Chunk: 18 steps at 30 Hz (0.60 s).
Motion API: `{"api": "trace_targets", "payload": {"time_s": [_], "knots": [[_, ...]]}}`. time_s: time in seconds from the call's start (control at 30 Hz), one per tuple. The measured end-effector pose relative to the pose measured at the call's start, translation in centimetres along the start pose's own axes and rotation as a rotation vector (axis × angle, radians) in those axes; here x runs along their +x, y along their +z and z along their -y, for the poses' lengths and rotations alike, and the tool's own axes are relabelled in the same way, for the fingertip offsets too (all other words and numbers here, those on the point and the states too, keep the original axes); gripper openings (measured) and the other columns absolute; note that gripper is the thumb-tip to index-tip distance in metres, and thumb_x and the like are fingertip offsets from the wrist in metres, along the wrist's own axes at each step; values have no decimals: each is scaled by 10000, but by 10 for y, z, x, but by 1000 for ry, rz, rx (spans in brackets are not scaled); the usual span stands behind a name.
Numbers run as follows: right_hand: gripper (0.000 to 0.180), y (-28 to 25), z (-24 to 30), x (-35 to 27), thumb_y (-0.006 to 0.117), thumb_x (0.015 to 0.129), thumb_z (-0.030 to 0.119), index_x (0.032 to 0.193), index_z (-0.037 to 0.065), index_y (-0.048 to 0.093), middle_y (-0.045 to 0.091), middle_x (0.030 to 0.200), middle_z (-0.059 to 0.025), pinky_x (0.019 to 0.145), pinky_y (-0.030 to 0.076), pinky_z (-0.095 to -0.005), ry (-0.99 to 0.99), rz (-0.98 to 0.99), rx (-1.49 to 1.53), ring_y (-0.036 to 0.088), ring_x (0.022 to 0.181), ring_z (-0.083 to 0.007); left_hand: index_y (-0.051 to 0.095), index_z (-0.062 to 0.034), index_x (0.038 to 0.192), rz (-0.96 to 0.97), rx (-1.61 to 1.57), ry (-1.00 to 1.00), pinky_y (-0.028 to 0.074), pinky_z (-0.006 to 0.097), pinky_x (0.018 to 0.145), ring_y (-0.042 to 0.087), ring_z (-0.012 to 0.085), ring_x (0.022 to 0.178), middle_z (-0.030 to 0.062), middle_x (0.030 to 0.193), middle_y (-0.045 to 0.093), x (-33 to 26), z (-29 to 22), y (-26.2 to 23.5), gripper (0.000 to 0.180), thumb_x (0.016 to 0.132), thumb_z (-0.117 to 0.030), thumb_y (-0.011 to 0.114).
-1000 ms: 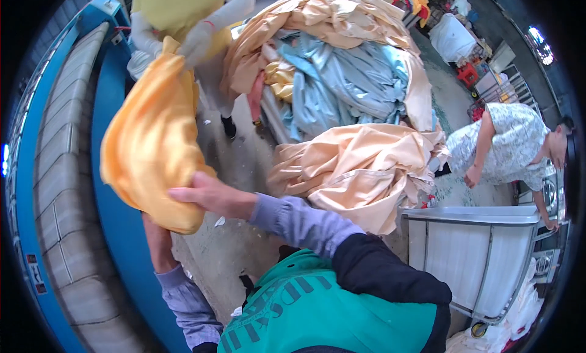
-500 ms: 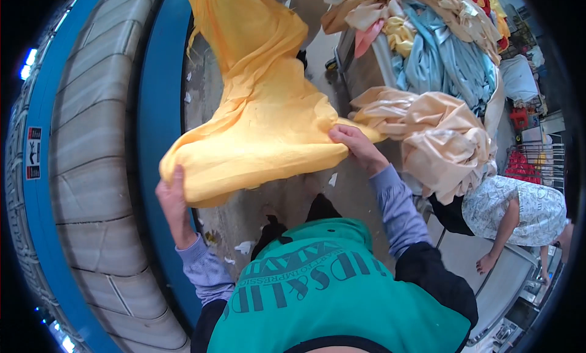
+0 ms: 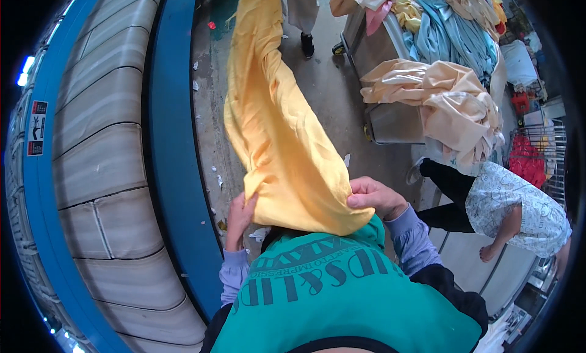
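Note:
A long yellow cloth [image 3: 281, 133] stretches from close to my body up to the far edge of the picture. My left hand [image 3: 240, 215] is closed on its near left corner, thumb along the fabric. At the near right corner, my right hand [image 3: 373, 197] pinches the edge between thumb and fingers. The near end sags between both hands against the green top I wear. Folds run lengthwise along the cloth, and its far end goes out of view.
To the left runs a padded grey conveyor belt [image 3: 101, 170] with a blue frame [image 3: 174, 139]. At the far right, a cart [image 3: 390, 124] overflows with beige cloth [image 3: 455, 109] and light blue cloth [image 3: 448, 35]. A person [image 3: 506, 206] stands at the right; another's shoe [image 3: 307, 45] shows ahead. Scraps litter the floor.
Both hands have drawn nearer my body and closer together, bringing the yellow cloth with them. Its spread near end is now narrower, and the cloth hangs straighter away from me.

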State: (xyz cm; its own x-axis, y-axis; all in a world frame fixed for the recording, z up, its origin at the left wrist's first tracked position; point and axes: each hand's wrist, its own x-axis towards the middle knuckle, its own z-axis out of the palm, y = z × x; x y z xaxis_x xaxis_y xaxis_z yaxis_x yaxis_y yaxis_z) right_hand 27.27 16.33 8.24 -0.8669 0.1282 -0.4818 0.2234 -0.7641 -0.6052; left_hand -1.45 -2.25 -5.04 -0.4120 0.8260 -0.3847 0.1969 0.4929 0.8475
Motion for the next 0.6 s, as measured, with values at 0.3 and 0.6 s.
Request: {"api": "trace_targets", "payload": {"time_s": [0.3, 0.6], "knots": [[416, -40, -12, 5, 570, 899, 380, 1131, 34, 573, 656, 974, -60, 744, 495, -290, -10, -750, -996, 625, 895, -171, 605, 25, 1068, -40, -348, 421, 531, 334, 751, 656, 233, 855, 126, 1003, 659, -77, -127, -35, 249, 837, -52, 552], [424, 20, 6, -3, 610, 843, 170, 1225, 6, 530, 604, 1149, -113, 937, 456, -335, -283, -313, 27, 582, 1055, -206, 546, 15, 1234, 891, -363, 405, 518, 274, 716, 645, 196, 842, 112, 1020, 655, -47, -152, 21, 522, 776, -191, 686]]}}
